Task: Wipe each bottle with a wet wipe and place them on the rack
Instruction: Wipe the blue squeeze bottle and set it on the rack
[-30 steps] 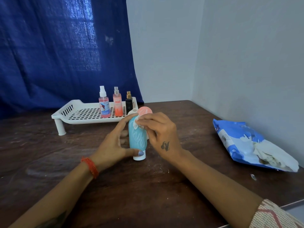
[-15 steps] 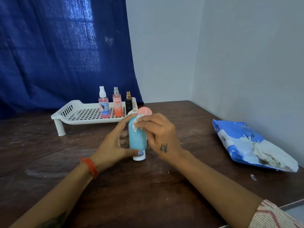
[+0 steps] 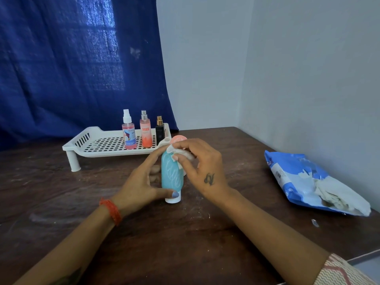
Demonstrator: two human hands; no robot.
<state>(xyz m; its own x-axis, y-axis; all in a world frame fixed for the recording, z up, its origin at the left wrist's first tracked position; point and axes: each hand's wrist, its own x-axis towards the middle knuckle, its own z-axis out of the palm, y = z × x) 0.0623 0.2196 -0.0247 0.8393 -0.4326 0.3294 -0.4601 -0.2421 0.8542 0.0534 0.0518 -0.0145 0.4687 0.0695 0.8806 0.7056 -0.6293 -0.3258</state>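
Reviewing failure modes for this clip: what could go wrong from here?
1. The teal bottle stands on its narrow white cap; wiping pressure up top from the right hand might tip it if the left hand loosens.
2. The peach-lidded item sits right behind it and could get knocked.

dark wood table (image 3: 61,198) in corner, pale walls (image 3: 308,68), blue curtain (image 3: 72,68) w/ backlight.
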